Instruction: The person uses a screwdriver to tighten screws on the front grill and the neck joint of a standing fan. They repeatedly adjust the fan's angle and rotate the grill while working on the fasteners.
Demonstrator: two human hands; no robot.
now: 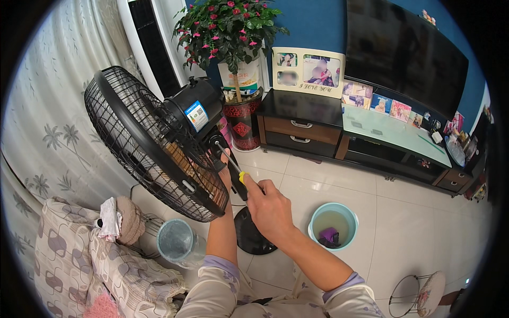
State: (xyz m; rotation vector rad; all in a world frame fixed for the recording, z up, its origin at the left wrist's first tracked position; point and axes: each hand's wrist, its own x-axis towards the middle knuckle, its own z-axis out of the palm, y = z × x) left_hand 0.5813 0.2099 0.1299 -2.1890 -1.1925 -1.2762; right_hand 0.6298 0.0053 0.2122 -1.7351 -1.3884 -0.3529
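From the head camera, your right hand [270, 209] was clamped around the screwdriver [237, 175], its tip set against the black fan [154, 140] near the motor neck. Your left hand [226, 170] reached behind, apparently steadying it; its fingers couldn't be made out.

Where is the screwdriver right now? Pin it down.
In the head view, the screwdriver sits just left of centre in the right hand, its tip at the fan neck behind the grille.
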